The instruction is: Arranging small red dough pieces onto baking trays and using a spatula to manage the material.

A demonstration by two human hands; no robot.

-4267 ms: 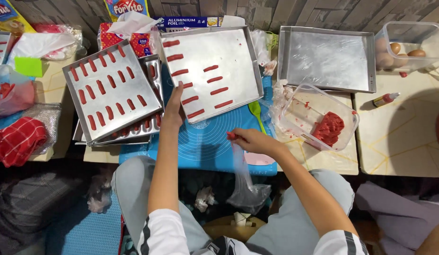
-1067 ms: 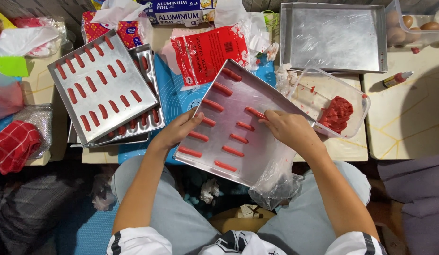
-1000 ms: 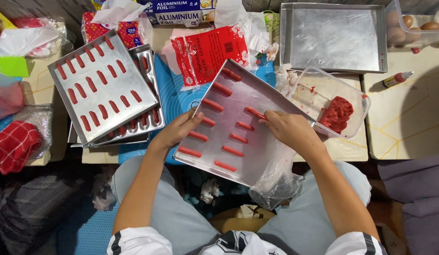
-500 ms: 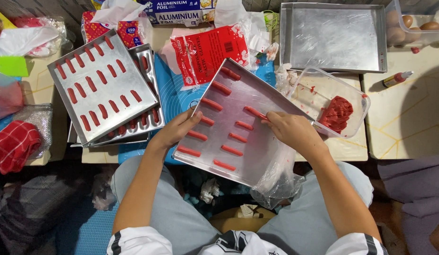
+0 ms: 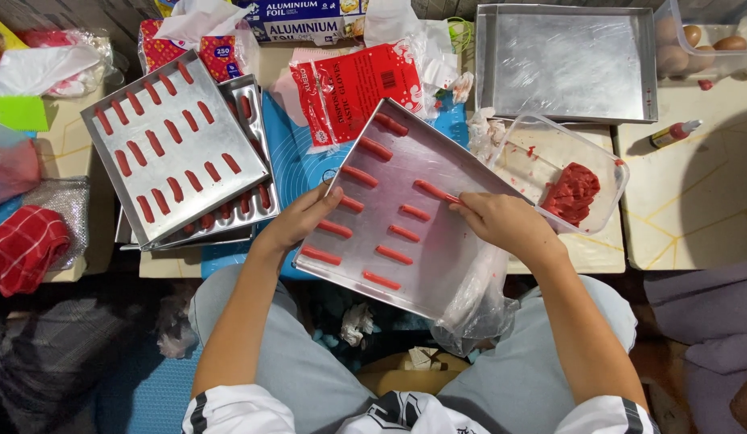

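Your left hand (image 5: 297, 221) grips the left edge of a tilted metal tray (image 5: 462, 257) over your lap; your right hand (image 5: 502, 225) pinches a red strip (image 5: 431, 190) against it; ten red strips lie there in two rows; left, two stacked trays (image 5: 108, 120) carry more; a clear tub of red paste (image 5: 570, 191) sits just right; one empty tray (image 5: 574, 64) lies beyond.

A tilted metal baking tray (image 5: 438, 257) bears short red strips (image 5: 387, 254), perhaps dough, in two loose columns.
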